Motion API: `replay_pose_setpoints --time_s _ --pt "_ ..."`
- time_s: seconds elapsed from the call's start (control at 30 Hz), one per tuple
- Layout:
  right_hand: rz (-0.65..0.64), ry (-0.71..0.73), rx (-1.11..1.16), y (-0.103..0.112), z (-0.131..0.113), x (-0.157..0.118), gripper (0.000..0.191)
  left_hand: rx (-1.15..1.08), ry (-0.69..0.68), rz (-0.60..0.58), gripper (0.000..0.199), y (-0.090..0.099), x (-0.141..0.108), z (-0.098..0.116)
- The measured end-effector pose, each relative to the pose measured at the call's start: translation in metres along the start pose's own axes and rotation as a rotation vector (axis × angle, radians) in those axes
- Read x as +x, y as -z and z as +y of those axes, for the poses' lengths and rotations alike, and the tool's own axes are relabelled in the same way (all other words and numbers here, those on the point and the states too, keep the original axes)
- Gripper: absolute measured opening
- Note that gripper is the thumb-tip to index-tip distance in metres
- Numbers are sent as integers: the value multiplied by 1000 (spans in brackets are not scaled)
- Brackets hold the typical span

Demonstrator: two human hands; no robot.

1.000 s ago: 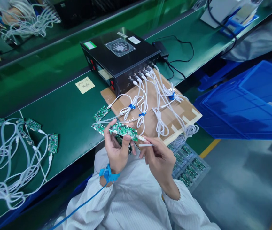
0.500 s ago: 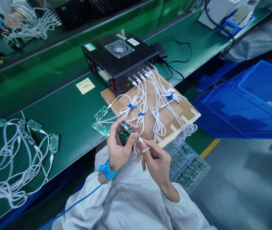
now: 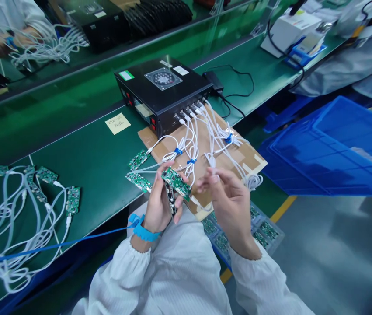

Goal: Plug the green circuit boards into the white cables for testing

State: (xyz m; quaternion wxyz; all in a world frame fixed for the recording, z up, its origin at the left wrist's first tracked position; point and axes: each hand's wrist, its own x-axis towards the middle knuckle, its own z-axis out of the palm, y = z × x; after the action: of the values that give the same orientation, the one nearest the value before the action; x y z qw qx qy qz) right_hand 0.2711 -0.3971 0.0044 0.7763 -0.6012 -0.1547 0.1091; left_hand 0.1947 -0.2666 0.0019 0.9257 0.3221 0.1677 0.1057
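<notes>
My left hand point(image 3: 160, 203), with a blue wrist strap, holds green circuit boards; the upper board point(image 3: 175, 183) lies face up across the fingers and another stands on edge beneath it. A white cable plug point(image 3: 196, 201) is at the upper board's right end. My right hand point(image 3: 230, 197) is raised over the cardboard point(image 3: 202, 168), its thumb and fingers pinched at a white cable bundle point(image 3: 210, 159). Two more boards point(image 3: 139, 159) lie on the green bench left of the cardboard. White cables run from the black box point(image 3: 166, 96).
Boards with tangled white cables point(image 3: 18, 236) lie at left. A yellow note point(image 3: 117, 123) is on the bench. Blue crates point(image 3: 330, 153) stand at right, and a tray of boards point(image 3: 267, 232) is below the cardboard. Another person's hands point(image 3: 18, 39) show at upper left.
My right hand has moved up and right, away from the boards, to the cable bundle. The upper board in my left hand now lies flatter and more in view.
</notes>
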Motion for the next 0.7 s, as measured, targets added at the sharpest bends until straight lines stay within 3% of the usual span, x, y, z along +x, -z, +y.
replay_pose_setpoints --time_s 0.17,0.4,0.7 --pt "-94 216 -322 -9 2 -5 28 38 146 -55 66 6 1 -1" --pt "-110 217 -393 -11 -2 -7 22 93 204 -116 51 12 1 -7" --pt "-99 403 -529 -14 -1 -9 19 136 212 -183 50 21 1 -16"
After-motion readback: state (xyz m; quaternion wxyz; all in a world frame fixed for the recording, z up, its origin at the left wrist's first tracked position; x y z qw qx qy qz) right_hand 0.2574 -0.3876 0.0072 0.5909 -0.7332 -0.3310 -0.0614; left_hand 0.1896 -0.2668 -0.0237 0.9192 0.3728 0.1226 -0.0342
